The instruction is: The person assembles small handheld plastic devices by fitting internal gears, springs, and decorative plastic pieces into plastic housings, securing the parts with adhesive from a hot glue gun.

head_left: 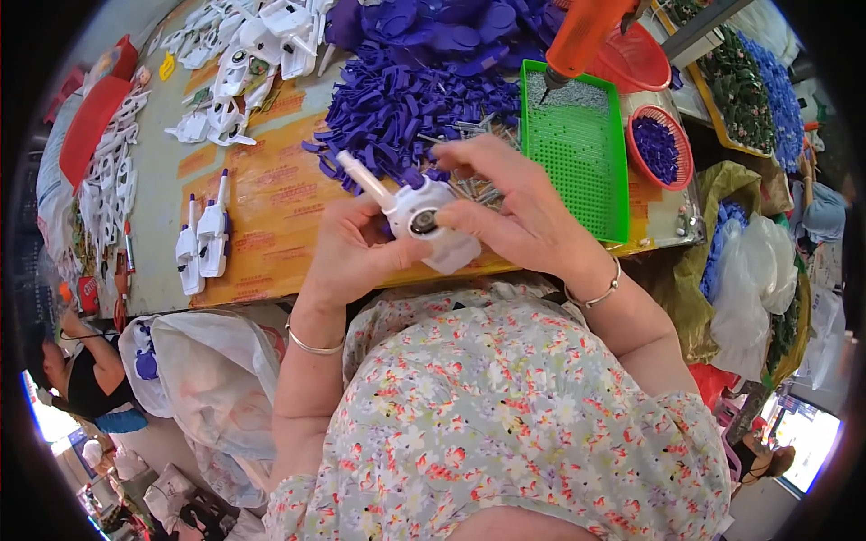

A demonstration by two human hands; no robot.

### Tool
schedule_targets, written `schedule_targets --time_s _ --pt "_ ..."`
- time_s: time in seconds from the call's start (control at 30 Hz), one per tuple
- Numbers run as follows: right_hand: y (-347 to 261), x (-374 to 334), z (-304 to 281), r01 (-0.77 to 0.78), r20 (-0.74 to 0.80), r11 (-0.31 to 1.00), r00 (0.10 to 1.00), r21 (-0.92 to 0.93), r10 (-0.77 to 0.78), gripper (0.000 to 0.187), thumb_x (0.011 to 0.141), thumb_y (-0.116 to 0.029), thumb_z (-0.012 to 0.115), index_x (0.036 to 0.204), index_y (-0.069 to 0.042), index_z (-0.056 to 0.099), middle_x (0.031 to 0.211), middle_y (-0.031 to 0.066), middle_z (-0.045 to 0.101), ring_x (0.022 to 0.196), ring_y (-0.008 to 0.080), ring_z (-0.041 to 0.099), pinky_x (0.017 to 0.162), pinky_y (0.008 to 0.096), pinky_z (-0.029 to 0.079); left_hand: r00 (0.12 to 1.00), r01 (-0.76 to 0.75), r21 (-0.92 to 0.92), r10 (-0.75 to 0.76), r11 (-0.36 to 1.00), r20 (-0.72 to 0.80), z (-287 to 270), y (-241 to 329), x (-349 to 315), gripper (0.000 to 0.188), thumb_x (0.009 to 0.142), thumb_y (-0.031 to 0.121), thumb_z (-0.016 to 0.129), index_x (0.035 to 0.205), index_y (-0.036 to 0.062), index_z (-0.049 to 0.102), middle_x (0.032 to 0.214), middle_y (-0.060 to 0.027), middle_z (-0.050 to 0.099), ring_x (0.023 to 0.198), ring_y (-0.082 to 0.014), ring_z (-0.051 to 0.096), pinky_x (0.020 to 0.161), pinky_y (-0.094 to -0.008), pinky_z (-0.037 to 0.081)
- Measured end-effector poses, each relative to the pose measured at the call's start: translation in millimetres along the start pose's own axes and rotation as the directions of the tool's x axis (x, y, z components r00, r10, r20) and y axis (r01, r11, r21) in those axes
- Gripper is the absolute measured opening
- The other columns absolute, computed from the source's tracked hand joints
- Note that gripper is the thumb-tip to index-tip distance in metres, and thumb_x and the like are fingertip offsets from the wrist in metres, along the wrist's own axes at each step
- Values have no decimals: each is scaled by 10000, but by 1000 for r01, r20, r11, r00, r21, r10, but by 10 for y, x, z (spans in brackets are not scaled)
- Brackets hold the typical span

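Note:
My left hand (347, 248) is closed round a white plastic toy housing (448, 250), just above the table's front edge. A pale rod sticks out of the housing toward the upper left, and a dark round part sits in its face. A small purple piece (413, 178) shows at its top. My right hand (514, 203) grips the housing from the right, its thumb by the round part and its forefinger bent above. A heap of purple plastic pieces (383, 108) lies just beyond, with metal pins (487, 191) partly hidden behind my right hand.
A green perforated tray (574, 194) with small metal bits stands to the right, under an orange power screwdriver (582, 41). Beside it is a red basket (661, 122) of purple pieces. White housings (213, 236) lie at left; more white parts (262, 45) lie at the back.

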State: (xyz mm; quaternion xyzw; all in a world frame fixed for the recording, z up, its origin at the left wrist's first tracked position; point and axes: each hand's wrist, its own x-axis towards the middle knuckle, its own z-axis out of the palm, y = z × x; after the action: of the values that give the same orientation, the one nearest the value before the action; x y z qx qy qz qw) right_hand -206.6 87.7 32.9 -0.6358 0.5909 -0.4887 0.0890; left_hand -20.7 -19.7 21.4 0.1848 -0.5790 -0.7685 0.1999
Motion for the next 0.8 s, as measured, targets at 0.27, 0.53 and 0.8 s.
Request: schedule_targets --time_s 0.27,0.53,0.8 --pt "56 -81 116 -402 345 732 907 550 239 199 766 -133 737 910 -23 655 811 -3 571 761 56 515 652 231 420 996 -22 318 -8 948 91 16 35 3 270 682 35 720 944 0 663 806 31 615 718 -27 513 618 -199 415" --pt "63 -149 241 -472 305 444 866 762 397 143 802 -71 703 921 -21 643 857 -4 628 744 47 551 671 216 455 997 -68 366 73 928 1 25 -26 11 340 722 66 714 1040 -5 615 907 -6 621 800 -63 548 683 -212 444" --pt "28 -215 324 -461 157 444 809 768 567 123 837 -113 687 889 -16 630 819 11 643 727 49 549 644 210 438 992 123 37 -122 992 -16 118 -228 -253 351 815 33 656 1144 -19 547 1017 -54 631 869 -107 610 753 -258 516"
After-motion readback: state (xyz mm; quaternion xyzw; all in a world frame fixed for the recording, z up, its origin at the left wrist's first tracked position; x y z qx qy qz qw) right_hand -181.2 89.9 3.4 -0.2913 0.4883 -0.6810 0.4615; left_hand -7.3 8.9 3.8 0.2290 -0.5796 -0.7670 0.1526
